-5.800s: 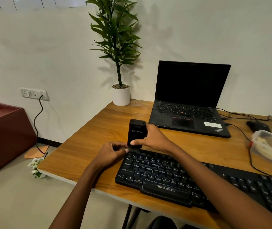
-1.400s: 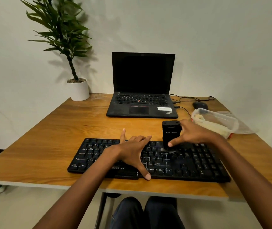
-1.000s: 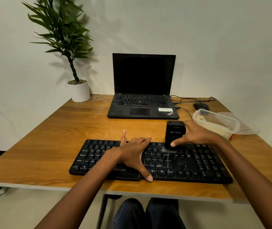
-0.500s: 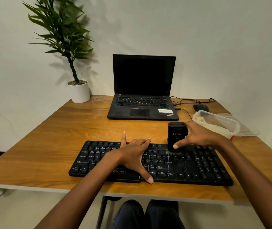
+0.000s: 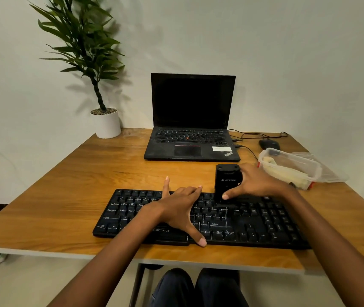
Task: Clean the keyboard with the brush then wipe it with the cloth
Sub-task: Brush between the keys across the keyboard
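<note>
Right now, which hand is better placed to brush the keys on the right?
The right hand: it grips the brush, which stands on the upper rows of the keyboard. The left hand lies flat on the middle keys, holding nothing.

keyboard [image 5: 254, 220]: I read "ZEBRONICS" on its near edge; keys "Ctrl", "Shift".
laptop [image 5: 189, 138]: "ThinkPad", palm rest's right corner.
brush [image 5: 227, 176]: white logo, I make out roughly "STRIFF".
</note>
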Action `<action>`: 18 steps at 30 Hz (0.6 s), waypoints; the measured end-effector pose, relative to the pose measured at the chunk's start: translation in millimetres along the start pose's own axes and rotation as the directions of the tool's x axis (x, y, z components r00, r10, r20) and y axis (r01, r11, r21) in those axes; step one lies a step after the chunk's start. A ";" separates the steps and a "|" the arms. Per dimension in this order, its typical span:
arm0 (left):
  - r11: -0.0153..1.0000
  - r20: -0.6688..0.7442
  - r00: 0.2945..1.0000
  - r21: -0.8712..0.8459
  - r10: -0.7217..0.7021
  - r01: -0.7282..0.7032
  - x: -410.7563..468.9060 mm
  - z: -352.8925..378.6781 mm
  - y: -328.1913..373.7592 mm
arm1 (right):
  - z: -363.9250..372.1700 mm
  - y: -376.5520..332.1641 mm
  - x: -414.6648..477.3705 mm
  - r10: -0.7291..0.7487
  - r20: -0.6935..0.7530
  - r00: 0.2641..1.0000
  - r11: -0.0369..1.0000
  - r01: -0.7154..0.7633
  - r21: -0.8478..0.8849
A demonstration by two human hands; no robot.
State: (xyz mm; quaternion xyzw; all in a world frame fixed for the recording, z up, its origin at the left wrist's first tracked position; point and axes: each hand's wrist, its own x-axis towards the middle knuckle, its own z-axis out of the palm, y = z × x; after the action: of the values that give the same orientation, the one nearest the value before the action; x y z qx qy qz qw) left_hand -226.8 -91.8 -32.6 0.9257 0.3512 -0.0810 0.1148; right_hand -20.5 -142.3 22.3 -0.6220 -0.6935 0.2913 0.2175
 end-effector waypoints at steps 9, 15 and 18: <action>1.000 0.004 1.000 0.011 -0.006 0.006 -2.8 -1.0 1.8 | 13.4 7.2 -1.7 -0.024 -0.002 1.000 0.999 0.024 0.041; 1.000 0.010 1.000 0.012 -0.012 0.012 -2.6 -2.6 3.8 | 5.8 10.7 -8.1 0.021 -0.054 0.998 1.000 -0.020 0.023; 1.000 0.009 1.000 0.018 -0.014 0.014 -2.7 -2.5 3.4 | 17.9 12.2 -11.6 0.001 -0.159 0.987 0.999 -0.007 -0.036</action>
State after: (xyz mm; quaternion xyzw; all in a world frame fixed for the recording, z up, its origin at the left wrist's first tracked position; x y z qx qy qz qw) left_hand -226.4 -95.3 -29.1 0.9237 0.3566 -0.0891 0.1076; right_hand -21.9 -155.4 1.6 -0.6486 -0.6778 0.2286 0.2600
